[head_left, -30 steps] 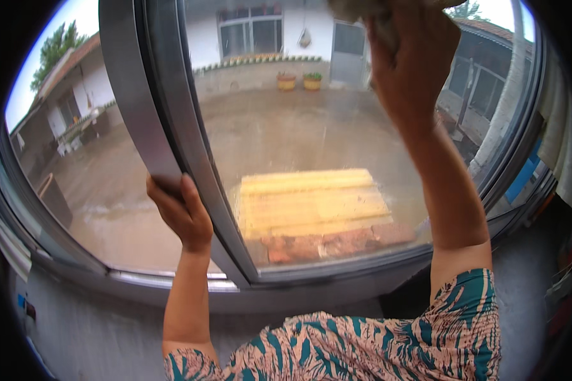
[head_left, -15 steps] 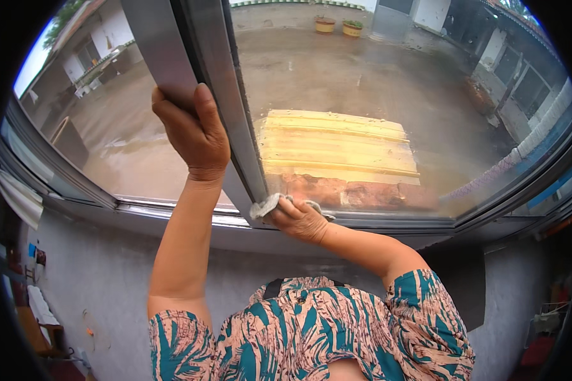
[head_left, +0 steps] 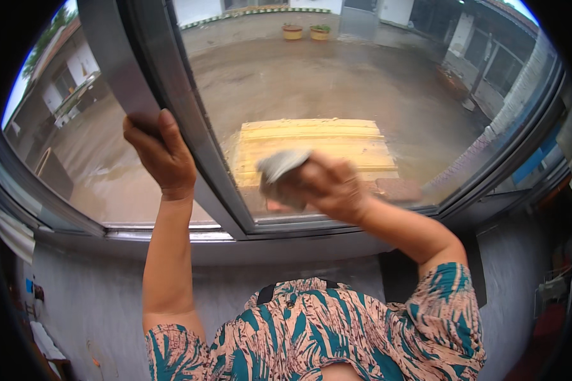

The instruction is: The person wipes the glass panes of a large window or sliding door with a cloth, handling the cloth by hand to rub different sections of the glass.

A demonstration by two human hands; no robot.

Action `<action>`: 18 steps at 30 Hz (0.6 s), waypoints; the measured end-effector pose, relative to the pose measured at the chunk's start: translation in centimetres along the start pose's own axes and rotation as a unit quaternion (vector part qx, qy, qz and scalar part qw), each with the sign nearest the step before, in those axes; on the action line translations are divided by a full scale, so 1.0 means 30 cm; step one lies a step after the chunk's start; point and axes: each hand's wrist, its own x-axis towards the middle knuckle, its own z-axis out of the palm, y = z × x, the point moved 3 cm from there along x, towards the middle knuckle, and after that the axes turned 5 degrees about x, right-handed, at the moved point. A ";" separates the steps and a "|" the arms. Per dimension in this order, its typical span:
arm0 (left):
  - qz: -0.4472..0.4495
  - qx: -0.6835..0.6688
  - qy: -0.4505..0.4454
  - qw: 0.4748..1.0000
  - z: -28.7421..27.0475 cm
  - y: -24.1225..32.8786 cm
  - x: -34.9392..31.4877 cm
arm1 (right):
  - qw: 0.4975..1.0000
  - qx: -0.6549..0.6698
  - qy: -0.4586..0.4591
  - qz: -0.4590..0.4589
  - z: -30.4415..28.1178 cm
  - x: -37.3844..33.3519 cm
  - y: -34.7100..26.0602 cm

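My left hand (head_left: 165,159) is closed around the upright grey metal window frame (head_left: 122,66), its thumb on the near side. To its right, my right hand (head_left: 338,189) grips a grey cleaning cloth (head_left: 279,166), bunched in the fingers and blurred by motion. Hand and cloth are in front of the lower part of the window pane (head_left: 311,82), above the bottom rail (head_left: 324,225). Whether the cloth touches the glass, I cannot tell.
A grey sill (head_left: 286,253) runs below the window. Behind the glass lies a yellow ribbed sheet (head_left: 318,136), with a wet yard and two potted plants (head_left: 320,33) farther off. A dark panel (head_left: 394,279) stands below on the right.
My right hand has lifted the cloth from the pane's lower left corner, up and to the right. My left hand still holds the frame. The whole view has shifted slightly.
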 end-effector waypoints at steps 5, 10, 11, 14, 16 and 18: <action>-0.004 0.021 0.017 1.000 -0.020 -0.011 -0.008 | 0.938 -0.297 0.156 0.086 -0.446 0.094 0.430; -0.010 -0.001 0.002 1.000 -0.009 -0.012 -0.017 | 0.914 -0.238 0.283 0.167 -0.599 0.023 0.633; -0.010 -0.006 -0.001 1.000 -0.007 -0.007 -0.016 | 0.904 -0.252 0.292 0.186 -0.541 0.010 0.593; -0.014 -0.009 -0.003 1.000 -0.016 -0.001 -0.008 | 0.912 -0.224 0.299 0.169 -0.309 -0.036 0.378; -0.014 -0.011 0.000 1.000 -0.028 -0.001 -0.005 | 0.951 -0.114 0.231 0.171 -0.163 -0.100 0.198; -0.008 0.006 -0.008 1.000 -0.023 0.002 -0.005 | 0.958 0.001 0.153 0.244 0.011 -0.229 0.032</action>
